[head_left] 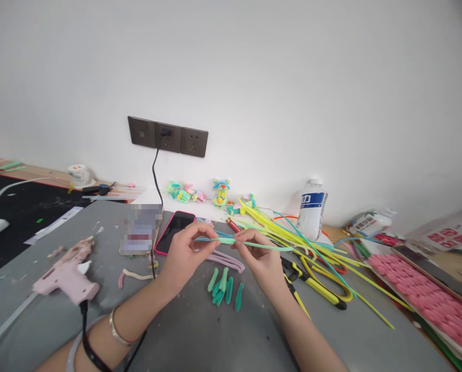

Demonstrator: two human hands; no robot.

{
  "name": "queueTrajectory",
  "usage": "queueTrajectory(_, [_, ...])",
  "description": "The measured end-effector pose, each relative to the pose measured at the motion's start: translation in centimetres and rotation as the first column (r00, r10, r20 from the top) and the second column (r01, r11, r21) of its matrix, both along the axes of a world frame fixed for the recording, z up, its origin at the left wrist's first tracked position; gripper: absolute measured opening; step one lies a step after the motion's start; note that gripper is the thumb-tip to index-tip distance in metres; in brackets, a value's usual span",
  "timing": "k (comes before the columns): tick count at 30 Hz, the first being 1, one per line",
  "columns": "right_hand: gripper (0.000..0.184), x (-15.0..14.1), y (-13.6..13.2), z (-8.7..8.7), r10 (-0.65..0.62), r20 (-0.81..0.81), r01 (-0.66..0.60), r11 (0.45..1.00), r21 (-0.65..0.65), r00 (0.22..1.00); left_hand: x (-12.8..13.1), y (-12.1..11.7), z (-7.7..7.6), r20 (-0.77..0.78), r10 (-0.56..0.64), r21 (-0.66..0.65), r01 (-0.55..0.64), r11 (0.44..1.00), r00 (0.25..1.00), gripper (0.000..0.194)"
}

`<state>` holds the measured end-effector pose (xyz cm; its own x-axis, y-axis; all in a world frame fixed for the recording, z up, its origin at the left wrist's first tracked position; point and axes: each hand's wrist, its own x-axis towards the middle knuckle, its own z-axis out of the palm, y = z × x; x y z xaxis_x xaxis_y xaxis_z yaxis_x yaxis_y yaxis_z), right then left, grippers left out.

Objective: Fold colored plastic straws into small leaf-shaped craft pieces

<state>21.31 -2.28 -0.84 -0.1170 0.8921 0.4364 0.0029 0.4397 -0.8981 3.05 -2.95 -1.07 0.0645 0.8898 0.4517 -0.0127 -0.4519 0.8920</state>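
Between my two hands stretches a light green pipe cleaner [265, 246], pinched at its left part and trailing off to the right. My left hand [188, 248] grips its left end with thumb and fingertips. Close beside it, my right hand [260, 253] pinches the same strip, fingers curled. Below them on the grey mat lie several short folded green pipe cleaner pieces [228, 290]. Folded lilac pipe cleaners [227, 260] rest just behind, partly hidden by my hands.
A pink glue gun [70, 276] lies at left with its cord. Two phones sit behind my left hand, one pink-edged [174, 230]. Yellow pipe cleaners [281, 227], pliers [316, 287] and a white bottle [311, 209] are at right. Small pipe cleaner figures [220, 194] stand by the wall.
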Motion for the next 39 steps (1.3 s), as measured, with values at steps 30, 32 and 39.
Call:
queueTrajectory(30, [0.021, -1.0, -1.2, 0.3, -0.266, 0.243, 0.218, 0.953, 0.209, 0.933, 0.5, -1.1, 0.5, -0.26, 0.079, 0.251, -0.012, 0.968, 0.962, 0.014])
queueTrajectory(32, [0.021, -1.1, -1.3, 0.0, -0.315, 0.272, 0.253, 0.937, 0.242, 0.909, 0.6, -1.1, 0.5, -0.268, 0.096, 0.285, -0.016, 0.958, 0.959, 0.015])
queueTrajectory(39, [0.018, -1.0, -0.9, -0.9, -0.415, 0.299, 0.293, 0.879, 0.376, 0.86, 0.8, -1.3, 0.3, -0.241, 0.08, 0.252, -0.018, 0.968, 0.967, 0.014])
